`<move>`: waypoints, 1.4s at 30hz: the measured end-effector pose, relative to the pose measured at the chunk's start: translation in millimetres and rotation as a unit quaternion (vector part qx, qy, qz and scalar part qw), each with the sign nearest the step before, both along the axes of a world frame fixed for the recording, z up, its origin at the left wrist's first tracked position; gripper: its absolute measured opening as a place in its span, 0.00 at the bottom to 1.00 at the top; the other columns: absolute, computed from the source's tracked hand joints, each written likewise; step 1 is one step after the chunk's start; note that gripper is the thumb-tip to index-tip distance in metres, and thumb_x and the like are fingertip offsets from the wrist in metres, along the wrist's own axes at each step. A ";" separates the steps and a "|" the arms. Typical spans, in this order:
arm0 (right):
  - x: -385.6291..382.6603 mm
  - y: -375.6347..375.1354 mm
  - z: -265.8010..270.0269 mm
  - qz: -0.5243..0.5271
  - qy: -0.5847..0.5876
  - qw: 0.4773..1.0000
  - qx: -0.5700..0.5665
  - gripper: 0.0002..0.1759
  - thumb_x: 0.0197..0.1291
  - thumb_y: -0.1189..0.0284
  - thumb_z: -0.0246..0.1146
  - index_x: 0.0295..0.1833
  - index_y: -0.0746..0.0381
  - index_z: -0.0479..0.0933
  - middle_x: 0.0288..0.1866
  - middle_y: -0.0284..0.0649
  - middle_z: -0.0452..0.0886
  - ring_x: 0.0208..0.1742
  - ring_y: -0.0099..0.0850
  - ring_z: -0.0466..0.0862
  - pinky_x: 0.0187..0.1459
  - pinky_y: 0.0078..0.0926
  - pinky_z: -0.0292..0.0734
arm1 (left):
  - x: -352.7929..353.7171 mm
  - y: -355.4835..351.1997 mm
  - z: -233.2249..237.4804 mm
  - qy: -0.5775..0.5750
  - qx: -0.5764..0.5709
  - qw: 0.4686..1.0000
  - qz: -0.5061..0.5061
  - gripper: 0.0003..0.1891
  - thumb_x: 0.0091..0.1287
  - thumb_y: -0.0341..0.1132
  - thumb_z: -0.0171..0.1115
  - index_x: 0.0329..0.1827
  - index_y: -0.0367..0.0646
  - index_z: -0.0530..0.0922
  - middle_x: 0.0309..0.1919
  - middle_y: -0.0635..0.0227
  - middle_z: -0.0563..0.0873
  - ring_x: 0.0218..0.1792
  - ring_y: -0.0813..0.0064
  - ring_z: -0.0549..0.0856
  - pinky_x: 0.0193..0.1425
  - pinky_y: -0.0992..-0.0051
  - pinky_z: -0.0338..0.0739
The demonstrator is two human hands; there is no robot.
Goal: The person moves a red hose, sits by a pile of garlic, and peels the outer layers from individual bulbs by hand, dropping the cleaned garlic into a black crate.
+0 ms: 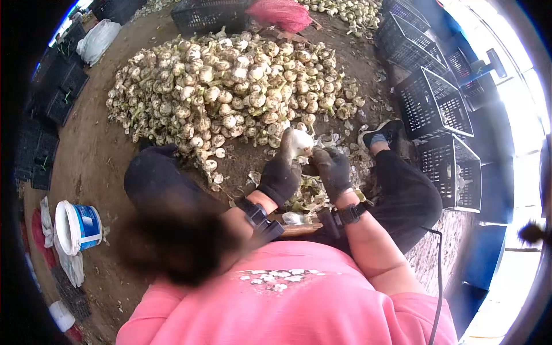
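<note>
A smooth white bulb (301, 144), like an onion or a garlic head, is in my left hand (280, 174). This hand wears a dark, soiled glove, and its thumb presses along the bulb's left side. Close by the bulb's lower right, my gloved right hand (333, 172) has its fingers curled together; whatever they pinch is hidden. Loose peeled skins (307, 194) lie below and around both hands. Just beyond them rises a big heap of soil-stained bulbs (230, 86), some with green stems.
Black plastic crates (432, 106) line the right side, and another crate (207, 16) stands behind the heap beside a pink net bag (280, 14). A white-and-blue bucket (77, 227) is on the ground at left. My bent legs flank the work spot.
</note>
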State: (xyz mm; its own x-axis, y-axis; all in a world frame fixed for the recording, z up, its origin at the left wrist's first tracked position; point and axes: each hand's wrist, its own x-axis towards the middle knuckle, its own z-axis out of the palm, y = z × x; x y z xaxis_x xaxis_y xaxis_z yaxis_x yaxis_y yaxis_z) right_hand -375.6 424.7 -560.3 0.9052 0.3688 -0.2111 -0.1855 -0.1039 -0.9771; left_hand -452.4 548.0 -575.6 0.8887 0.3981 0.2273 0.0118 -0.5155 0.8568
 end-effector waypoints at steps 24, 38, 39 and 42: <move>13.1 -2.4 -9.9 0.044 0.058 0.997 -0.008 0.09 0.60 0.70 0.62 0.32 0.65 0.75 0.26 0.36 0.79 0.25 0.23 0.79 0.27 0.22 0.76 | 10.0 2.4 -22.8 -0.020 -0.119 0.993 -0.005 0.35 0.59 0.22 0.51 0.72 0.41 0.53 0.47 0.46 0.81 0.46 0.51 0.83 0.50 0.63 0.76; 43.4 -18.0 -49.6 -0.019 -0.363 0.880 -0.305 0.02 0.51 0.77 0.62 0.31 0.63 0.79 0.22 0.38 0.80 0.26 0.31 0.81 0.32 0.34 0.76 | -7.2 2.2 29.2 0.024 -0.735 0.633 -0.241 0.24 0.63 0.31 0.50 0.65 0.44 0.66 0.36 0.65 0.82 0.26 0.75 0.81 0.36 0.72 0.83; 68.4 -24.0 -96.0 -0.027 -0.245 0.932 -0.266 0.13 0.49 0.81 0.59 0.43 0.60 0.79 0.25 0.38 0.81 0.30 0.32 0.81 0.36 0.35 0.77 | -8.0 0.8 36.6 0.010 -0.757 0.596 -0.267 0.20 0.64 0.32 0.49 0.61 0.43 0.69 0.34 0.65 0.82 0.28 0.74 0.82 0.37 0.68 0.83; 79.4 -34.5 -99.6 0.048 -0.066 0.996 -0.035 0.26 0.53 0.79 0.59 0.60 0.60 0.67 0.44 0.41 0.79 0.44 0.31 0.80 0.45 0.31 0.76 | -8.5 1.5 44.1 0.089 -0.753 0.647 -0.076 0.16 0.65 0.34 0.49 0.55 0.42 0.73 0.33 0.65 0.83 0.29 0.73 0.82 0.37 0.67 0.82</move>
